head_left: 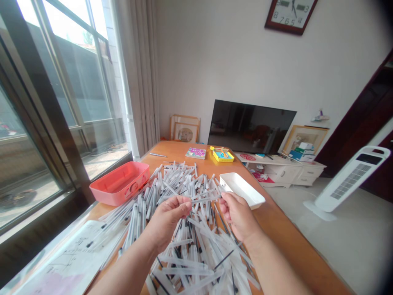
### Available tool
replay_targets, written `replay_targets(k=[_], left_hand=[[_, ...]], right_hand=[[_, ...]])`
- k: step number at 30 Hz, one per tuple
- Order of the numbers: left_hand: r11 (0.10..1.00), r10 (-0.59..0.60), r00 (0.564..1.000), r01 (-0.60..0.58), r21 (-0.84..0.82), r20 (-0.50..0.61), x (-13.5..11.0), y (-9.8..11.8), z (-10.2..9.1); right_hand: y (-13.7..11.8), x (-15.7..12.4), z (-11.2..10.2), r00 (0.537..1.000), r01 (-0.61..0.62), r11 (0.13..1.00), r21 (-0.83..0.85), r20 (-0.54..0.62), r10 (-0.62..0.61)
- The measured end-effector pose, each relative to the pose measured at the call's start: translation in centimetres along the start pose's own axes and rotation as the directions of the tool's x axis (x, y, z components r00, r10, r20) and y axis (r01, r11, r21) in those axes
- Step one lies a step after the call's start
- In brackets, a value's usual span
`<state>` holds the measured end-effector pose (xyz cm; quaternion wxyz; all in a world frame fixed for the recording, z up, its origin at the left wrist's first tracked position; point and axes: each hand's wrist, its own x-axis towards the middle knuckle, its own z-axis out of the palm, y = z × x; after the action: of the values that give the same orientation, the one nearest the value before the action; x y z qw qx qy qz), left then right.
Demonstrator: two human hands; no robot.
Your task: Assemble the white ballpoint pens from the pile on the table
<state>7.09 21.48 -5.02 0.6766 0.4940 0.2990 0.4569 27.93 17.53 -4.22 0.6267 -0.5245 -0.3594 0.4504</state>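
A slim translucent pen (205,199) is stretched level between my two hands, above the middle of the pile. My left hand (173,208) pinches one end of it between thumb and fingers. At the other end, my right hand (235,211) has its fingers closed round the pen. Below and around both hands spreads a large heap of translucent pen parts (181,180), with thin black refills (227,256) scattered among them. Whether the pen's inside holds a refill is too blurred to tell.
A red plastic basket (118,184) stands left of the heap, a white tray (242,190) right of it. Farther back on the wooden table (273,229) lie a silver pen (158,155), a booklet (195,153) and a yellow box (222,155). Paper (61,262) covers the near left.
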Motion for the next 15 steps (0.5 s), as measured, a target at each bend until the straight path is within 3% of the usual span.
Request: replay_targets(k=[4,8,12,15], left_hand=[[0.929,-0.062,0.996,0.031,-0.369,-0.071,0.2,0.7,-0.2],[0.917,-0.055,0.993,0.011,-0.398,-0.1,0.3,0.8,0.1],[0.939,-0.014,0.982,-0.052,-0.339,-0.188,0.4,0.2,0.2],[0.943,-0.02,0.967,-0.066,-0.326,-0.255,0.6,-0.1,0.1]], right_hand=[[0.6,-0.8,1.2,0.982,-0.099,0.99,0.102,0.173,0.08],[1.5,-1.9,2.5,0.962,-0.082,0.995,0.053,0.264,0.065],[1.8,-2.6,3.0,0.964,0.151,0.967,-0.207,0.248,-0.097],[1.4,-3.1,3.2,0.918,0.388,0.816,-0.429,0.263,-0.298]])
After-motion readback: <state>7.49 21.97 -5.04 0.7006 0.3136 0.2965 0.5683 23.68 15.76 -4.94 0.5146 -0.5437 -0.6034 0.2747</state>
